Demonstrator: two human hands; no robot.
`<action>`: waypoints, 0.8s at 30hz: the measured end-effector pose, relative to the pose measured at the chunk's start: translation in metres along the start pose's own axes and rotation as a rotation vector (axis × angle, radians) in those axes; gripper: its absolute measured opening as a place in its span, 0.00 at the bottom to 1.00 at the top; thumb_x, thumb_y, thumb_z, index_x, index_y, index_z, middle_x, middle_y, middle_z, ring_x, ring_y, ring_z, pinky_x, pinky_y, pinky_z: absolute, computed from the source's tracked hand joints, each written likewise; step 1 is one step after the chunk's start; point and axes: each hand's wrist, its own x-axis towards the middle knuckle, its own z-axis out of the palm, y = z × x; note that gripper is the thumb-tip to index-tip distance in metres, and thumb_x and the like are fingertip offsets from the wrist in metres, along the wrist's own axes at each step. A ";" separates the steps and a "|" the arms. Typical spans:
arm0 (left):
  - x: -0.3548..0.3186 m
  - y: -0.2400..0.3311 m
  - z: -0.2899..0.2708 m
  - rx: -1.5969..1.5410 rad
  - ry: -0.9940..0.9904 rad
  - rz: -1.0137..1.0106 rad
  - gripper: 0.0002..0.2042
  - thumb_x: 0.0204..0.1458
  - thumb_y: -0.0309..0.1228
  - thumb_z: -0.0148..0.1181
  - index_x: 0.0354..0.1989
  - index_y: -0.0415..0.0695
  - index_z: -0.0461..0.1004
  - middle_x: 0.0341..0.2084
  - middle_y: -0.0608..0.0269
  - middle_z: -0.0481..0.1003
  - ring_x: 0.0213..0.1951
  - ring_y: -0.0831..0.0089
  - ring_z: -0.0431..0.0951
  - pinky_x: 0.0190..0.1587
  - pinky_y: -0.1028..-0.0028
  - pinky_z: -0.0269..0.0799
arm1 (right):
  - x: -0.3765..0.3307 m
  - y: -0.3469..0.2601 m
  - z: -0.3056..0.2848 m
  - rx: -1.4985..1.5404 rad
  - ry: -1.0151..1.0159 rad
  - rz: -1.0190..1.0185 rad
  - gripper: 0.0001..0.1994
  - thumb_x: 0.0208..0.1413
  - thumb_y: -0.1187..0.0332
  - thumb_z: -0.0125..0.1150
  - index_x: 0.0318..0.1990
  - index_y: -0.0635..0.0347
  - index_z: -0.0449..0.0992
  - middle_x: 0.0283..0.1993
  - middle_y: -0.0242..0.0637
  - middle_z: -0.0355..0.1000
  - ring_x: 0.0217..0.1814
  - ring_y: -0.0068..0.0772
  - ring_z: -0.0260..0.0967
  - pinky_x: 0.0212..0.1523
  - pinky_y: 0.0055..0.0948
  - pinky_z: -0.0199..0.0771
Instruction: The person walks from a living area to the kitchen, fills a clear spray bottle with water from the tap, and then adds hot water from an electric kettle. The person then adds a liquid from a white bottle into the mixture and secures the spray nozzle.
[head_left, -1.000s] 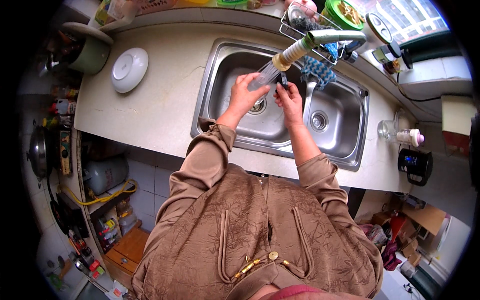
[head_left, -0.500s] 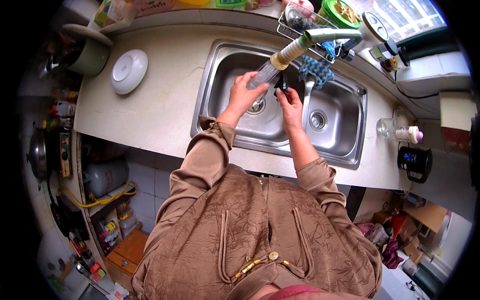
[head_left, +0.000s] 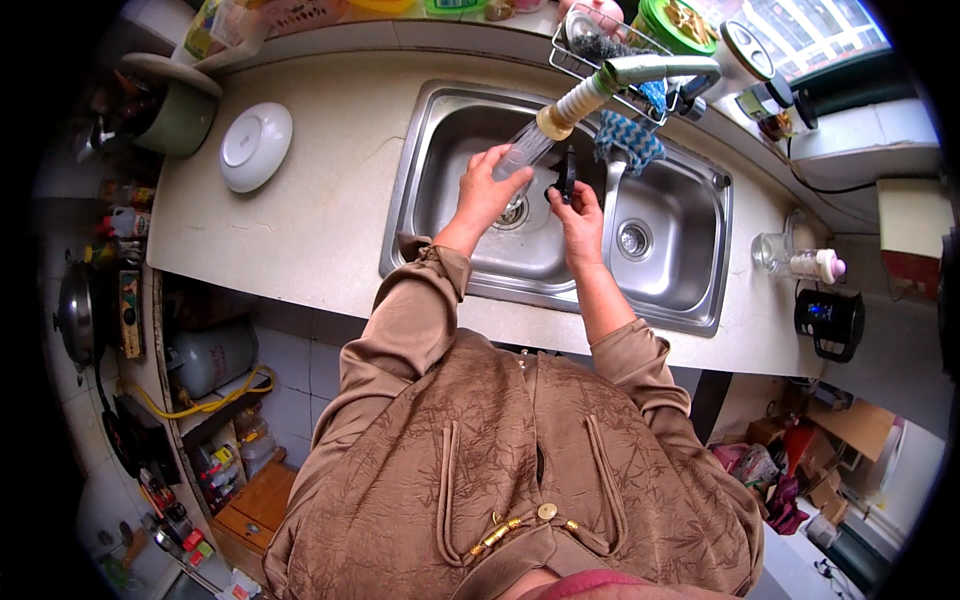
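Raised right hand (head_left: 580,205) half-hides black object (head_left: 567,175).

Sink (head_left: 660,290): brushed stainless steel, satin sheen, smooth. Counter (head_left: 300,230) around the sink: pale stone-like slab, matt, faintly speckled. Tap (head_left: 655,68) above the sink: dull grey metal, with a ribbed whitish plastic hose (head_left: 580,98). Clear bottle (head_left: 520,155) under the tap, held in left hand (head_left: 490,190): glass or plastic, can't tell. Right hand (head_left: 580,210) holds a small black matt piece (head_left: 568,172), looks plastic. Cloth (head_left: 630,140) on the sink rim: blue knit, rough. Wire rack (head_left: 590,40) behind the sink: shiny metal. Plate (head_left: 255,145) left of the sink: glossy white ceramic. Jacket (head_left: 500,470): brown woven fabric, soft sheen.
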 end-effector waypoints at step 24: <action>0.009 0.006 -0.013 -0.391 -0.195 -0.142 0.23 0.48 0.35 0.69 0.52 0.45 0.72 0.44 0.66 0.74 0.47 0.77 0.71 0.51 0.75 0.65 | -0.010 0.038 -0.065 0.119 0.112 0.279 0.13 0.53 0.69 0.66 0.45 0.57 0.72 0.41 0.30 0.75 0.41 0.20 0.72 0.41 0.20 0.73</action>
